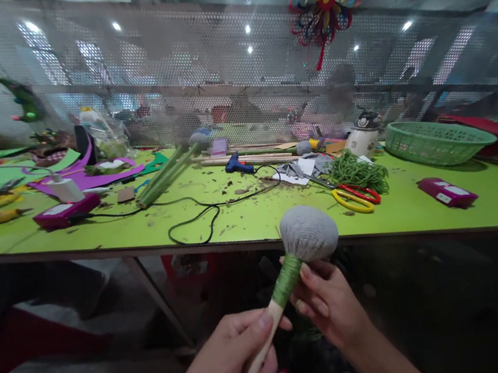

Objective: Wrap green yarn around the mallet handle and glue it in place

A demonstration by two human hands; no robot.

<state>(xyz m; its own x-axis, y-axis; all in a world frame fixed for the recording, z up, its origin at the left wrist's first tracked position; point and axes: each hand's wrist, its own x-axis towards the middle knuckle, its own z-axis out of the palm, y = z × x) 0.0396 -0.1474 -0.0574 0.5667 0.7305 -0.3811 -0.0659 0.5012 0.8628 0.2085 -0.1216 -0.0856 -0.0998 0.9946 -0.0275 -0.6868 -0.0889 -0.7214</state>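
A wooden stick with a round grey cloth head is held up in front of the table edge, tilted to the upper right. Green cord is wound round the stick just below the head. My left hand is closed round the bare lower part of the stick. Beside the green winding, my right hand pinches at its upper end, under the grey head. Whether its fingers hold a loose cord end is too small to tell.
On the green table lie scissors, a tangle of green cord, a blue glue gun with a black cable, purple boxes and green stems. A green basket stands at the right.
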